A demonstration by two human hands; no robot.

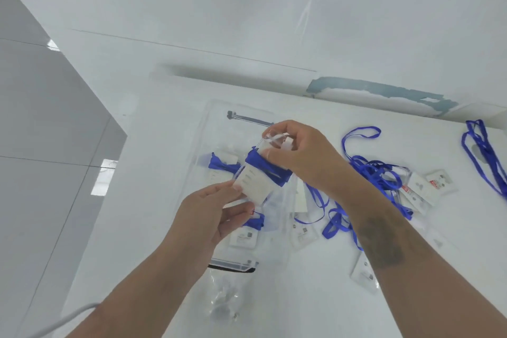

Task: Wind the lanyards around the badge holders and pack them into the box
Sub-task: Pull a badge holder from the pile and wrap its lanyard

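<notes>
I hold a clear badge holder (253,185) with a white card inside, above the transparent box (216,118). A blue lanyard (267,169) is wound around its middle. My left hand (211,214) pinches the holder's lower corner. My right hand (299,153) grips its top end by the clip. Inside the box lie two wrapped badge holders, one at the far left (220,162) and one nearer me (248,230), partly hidden by my left hand.
On the white table right of the box lies a tangle of blue lanyards (370,173) with several unwrapped badge holders (422,186). Another lanyard (482,156) lies at the far right edge. A loose holder (365,274) and a crumpled clear bag (225,296) lie near me.
</notes>
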